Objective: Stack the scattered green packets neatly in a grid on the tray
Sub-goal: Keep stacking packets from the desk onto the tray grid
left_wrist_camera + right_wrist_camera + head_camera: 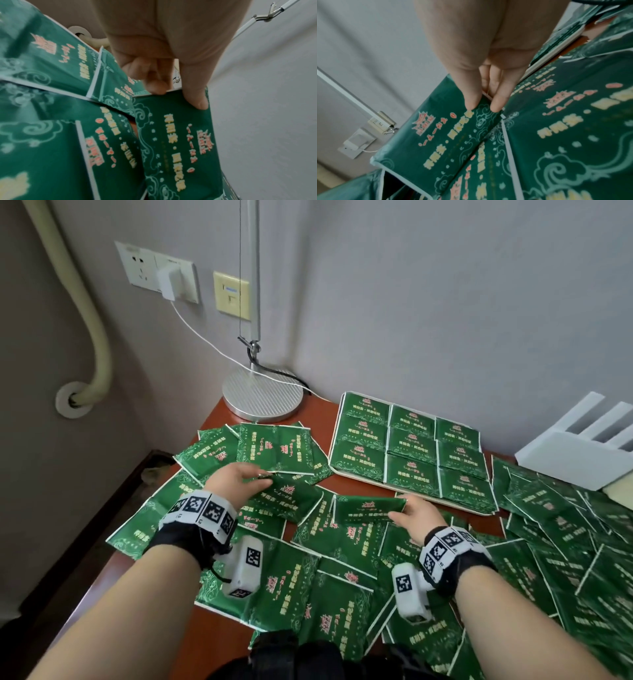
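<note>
While loose green printed foil packets [329, 577] lie scattered under both wrists, my left hand [239, 477] pinches one flat green packet [291, 498] by its end, thumb on top. My right hand [416, 517] pinches another green packet [368, 508] at its right edge, lifted off the pile. Beyond my right fingers sits the white tray [356, 474], packets gridded on it.

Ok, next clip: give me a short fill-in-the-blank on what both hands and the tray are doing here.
1. The left hand pinches one green ____ by its edge.
2. The right hand holds another packet just in front of the ____.
3. Packets on the tray lie in a grid ____ columns wide.
4. The round lamp base stands to the ____ of the tray.

Missing words: packet; tray; three; left
</note>
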Demonstrator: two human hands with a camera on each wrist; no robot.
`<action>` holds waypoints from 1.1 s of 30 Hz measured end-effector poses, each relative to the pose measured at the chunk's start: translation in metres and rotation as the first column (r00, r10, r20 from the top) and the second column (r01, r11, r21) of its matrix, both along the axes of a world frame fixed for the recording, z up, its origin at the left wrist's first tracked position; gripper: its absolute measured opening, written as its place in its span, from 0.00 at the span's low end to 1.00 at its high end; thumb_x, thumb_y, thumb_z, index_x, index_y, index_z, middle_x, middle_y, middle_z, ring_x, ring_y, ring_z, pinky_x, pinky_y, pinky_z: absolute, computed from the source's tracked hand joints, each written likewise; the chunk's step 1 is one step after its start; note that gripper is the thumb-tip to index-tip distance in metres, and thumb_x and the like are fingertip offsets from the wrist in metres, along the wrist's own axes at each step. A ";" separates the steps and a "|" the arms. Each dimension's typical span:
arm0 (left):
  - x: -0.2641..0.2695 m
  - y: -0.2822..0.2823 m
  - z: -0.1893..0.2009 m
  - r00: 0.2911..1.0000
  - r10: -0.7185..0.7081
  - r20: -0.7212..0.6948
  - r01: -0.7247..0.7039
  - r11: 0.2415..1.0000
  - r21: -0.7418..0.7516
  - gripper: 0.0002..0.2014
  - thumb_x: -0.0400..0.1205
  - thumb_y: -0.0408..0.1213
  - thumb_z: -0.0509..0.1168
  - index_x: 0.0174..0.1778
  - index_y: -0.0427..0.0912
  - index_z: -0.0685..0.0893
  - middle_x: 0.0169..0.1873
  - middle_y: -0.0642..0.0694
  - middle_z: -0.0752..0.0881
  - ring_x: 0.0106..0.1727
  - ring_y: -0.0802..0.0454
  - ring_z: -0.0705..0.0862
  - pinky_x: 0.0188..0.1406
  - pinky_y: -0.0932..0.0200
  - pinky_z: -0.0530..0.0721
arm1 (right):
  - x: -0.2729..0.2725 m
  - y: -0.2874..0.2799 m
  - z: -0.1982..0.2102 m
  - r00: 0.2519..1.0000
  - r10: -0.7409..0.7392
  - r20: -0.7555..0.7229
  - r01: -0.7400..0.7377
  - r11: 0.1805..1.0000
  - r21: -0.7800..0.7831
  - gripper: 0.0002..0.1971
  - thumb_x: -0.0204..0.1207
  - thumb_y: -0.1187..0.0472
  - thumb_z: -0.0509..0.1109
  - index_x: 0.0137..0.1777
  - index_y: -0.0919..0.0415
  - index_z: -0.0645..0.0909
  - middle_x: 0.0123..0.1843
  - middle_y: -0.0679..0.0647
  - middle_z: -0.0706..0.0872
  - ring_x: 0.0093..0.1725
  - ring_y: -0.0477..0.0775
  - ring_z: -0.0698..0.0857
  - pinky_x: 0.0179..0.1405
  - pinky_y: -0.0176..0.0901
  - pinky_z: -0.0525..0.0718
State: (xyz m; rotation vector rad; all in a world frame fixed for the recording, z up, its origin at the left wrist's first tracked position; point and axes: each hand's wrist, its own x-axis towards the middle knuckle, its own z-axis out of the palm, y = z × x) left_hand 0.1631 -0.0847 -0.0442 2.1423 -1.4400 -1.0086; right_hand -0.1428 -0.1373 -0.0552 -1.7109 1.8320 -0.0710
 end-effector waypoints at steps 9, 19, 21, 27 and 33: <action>0.004 0.007 -0.004 0.940 0.104 -0.325 -0.121 0.992 -0.034 0.04 0.79 0.31 0.66 0.44 0.45 0.81 0.37 0.48 0.85 0.34 0.59 0.84 0.29 0.73 0.82 | 0.005 0.001 -0.004 0.993 -0.054 0.101 0.053 0.999 0.010 0.08 0.76 0.65 0.69 0.43 0.50 0.75 0.53 0.57 0.87 0.54 0.59 0.86 0.61 0.58 0.81; 0.002 -0.002 -0.029 0.988 0.055 -0.143 -0.034 0.989 0.147 0.13 0.80 0.29 0.64 0.60 0.41 0.80 0.36 0.48 0.85 0.37 0.53 0.85 0.41 0.61 0.87 | 0.004 0.004 -0.009 0.992 -0.086 0.090 0.081 0.995 0.058 0.10 0.78 0.61 0.67 0.57 0.61 0.78 0.54 0.56 0.87 0.54 0.57 0.86 0.59 0.53 0.82; 0.003 -0.005 -0.026 0.987 0.067 -0.145 -0.047 0.989 0.139 0.10 0.80 0.31 0.64 0.57 0.39 0.80 0.34 0.49 0.85 0.31 0.57 0.83 0.29 0.68 0.84 | 0.003 0.004 -0.006 0.986 -0.110 0.123 0.103 0.993 0.057 0.08 0.79 0.61 0.66 0.56 0.61 0.78 0.56 0.56 0.86 0.54 0.58 0.85 0.59 0.54 0.82; 0.000 -0.034 -0.001 0.989 0.007 -0.150 -0.001 0.999 0.041 0.08 0.79 0.40 0.66 0.53 0.45 0.82 0.42 0.50 0.88 0.37 0.56 0.84 0.37 0.63 0.83 | -0.014 -0.011 0.023 0.945 -0.183 0.271 0.202 0.978 -0.044 0.15 0.81 0.61 0.62 0.66 0.62 0.75 0.63 0.51 0.81 0.54 0.52 0.80 0.51 0.41 0.78; -0.024 -0.106 0.028 0.983 -0.063 -0.170 0.064 0.998 0.000 0.13 0.79 0.43 0.67 0.58 0.44 0.83 0.47 0.49 0.88 0.45 0.50 0.85 0.51 0.57 0.82 | -0.056 -0.066 0.052 0.904 -0.294 0.312 0.358 0.917 -0.173 0.20 0.80 0.59 0.64 0.70 0.65 0.72 0.68 0.60 0.79 0.65 0.59 0.79 0.68 0.57 0.76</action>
